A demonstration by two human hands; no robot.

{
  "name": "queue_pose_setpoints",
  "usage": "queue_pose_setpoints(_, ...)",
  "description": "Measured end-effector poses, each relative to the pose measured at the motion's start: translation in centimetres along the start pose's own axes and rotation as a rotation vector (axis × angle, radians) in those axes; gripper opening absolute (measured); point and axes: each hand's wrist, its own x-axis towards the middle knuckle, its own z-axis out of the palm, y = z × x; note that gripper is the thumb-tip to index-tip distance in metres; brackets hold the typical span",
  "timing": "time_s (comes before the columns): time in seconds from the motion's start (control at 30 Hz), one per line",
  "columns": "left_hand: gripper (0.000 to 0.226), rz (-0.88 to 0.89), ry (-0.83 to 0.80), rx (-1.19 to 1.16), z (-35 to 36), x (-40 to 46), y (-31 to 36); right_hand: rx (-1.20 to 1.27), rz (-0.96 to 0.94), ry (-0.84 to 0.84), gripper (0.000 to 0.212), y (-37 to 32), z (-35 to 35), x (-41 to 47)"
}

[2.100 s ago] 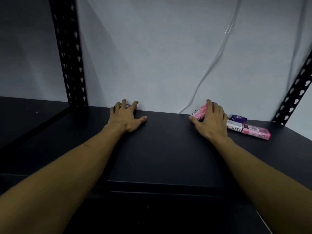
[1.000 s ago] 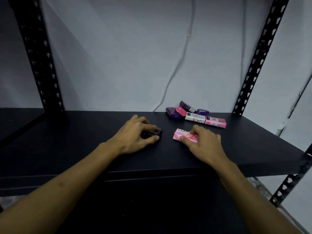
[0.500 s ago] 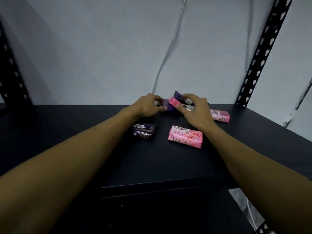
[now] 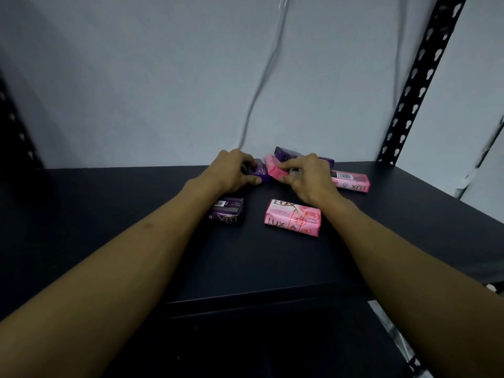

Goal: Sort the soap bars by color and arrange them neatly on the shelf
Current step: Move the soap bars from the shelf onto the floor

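On the black shelf [image 4: 136,219], my left hand [image 4: 231,171] grips a purple soap bar [image 4: 260,173] at the back. My right hand [image 4: 308,175] pinches a pink soap bar [image 4: 274,169] right beside it. Closer to me lie a purple bar [image 4: 227,215] on the left and a pink Lux bar [image 4: 293,218] on the right, both free. Another pink bar [image 4: 351,181] lies right of my right hand. More purple bars [image 4: 285,153] sit against the wall, partly hidden by my hands.
A perforated black upright [image 4: 420,77] rises at the back right, another [image 4: 16,132] at the left edge. A thin cable [image 4: 259,85] hangs down the grey wall behind the soaps. The shelf's front edge [image 4: 259,298] runs below my forearms.
Both hands left the purple and pink bars on the front of the shelf and reached back to the pile. They now hold a purple and a pink bar there.
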Motion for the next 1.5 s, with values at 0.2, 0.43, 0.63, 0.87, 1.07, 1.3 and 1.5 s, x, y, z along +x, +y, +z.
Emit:
queue_pose_setpoints(0.2, 0.049, -0.042, -0.032, -0.091, -1.8, -4.4, -0.6, 0.17, 0.037, -0.112, 0.031, -1.3, -1.3, -2.6)
queue_pose_setpoints(0.43, 0.035, 0.075, 0.005, -0.14, -3.3, -7.4, 0.5, 0.329, 0.11, -0.179, 0.031, -3.5, -4.0, -5.5)
queue_pose_setpoints(0.63, 0.027, 0.083, -0.095, -0.157, -4.2, -3.2, 2.0, -0.125, -0.123, -0.195, 0.041, -8.7, -2.6, -6.3)
queue_pose_setpoints(0.87, 0.047, 0.096, -0.391, -0.068, -2.7, -0.1, 3.2, -0.172, -0.091, -0.137, 0.039, -9.6, -0.9, -7.0)
queue_pose_setpoints(1.07, 0.042, 0.106, -0.467, 0.046, -3.8, -0.1, 0.8, 0.024, -0.078, -0.215, 0.035, -9.5, -2.0, -7.2)
queue_pose_setpoints(1.3, 0.051, -0.008, -0.151, 0.181, -5.8, -3.8, -4.6, 0.086, -0.103, -0.297, 0.032, -9.5, -1.1, -7.0)
queue_pose_setpoints(1.5, 0.054, -0.082, 0.053, 0.063, -8.3, -8.3, -5.2, 0.252, -0.088, -0.18, 0.031, -11.9, -3.0, -7.4)
